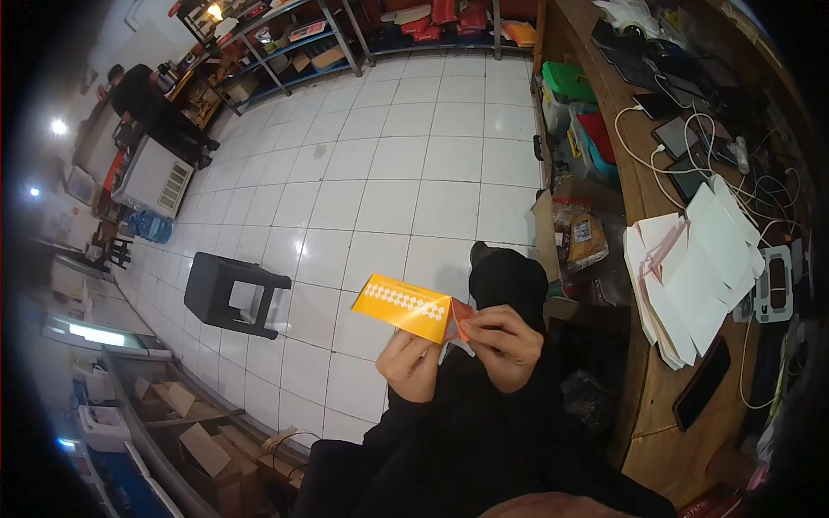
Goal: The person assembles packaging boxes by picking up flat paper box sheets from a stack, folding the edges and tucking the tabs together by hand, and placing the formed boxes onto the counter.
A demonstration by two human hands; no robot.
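A yellow paper box with a white diamond pattern is held above my lap, its long side tilted toward the left. My left hand grips it from below, the fingers partly hidden behind it. At the right end an orange-red inner flap shows, and my right hand pinches it between thumb and fingers. A bit of white paper hangs between the two hands. What lies inside the box is hidden.
Right of me, a wooden desk bears stacked white paper sheets, a phone, cables and devices. A black plastic stool stands on the tiled floor. Cardboard boxes sit lower left. Another person stands far left beside a white freezer.
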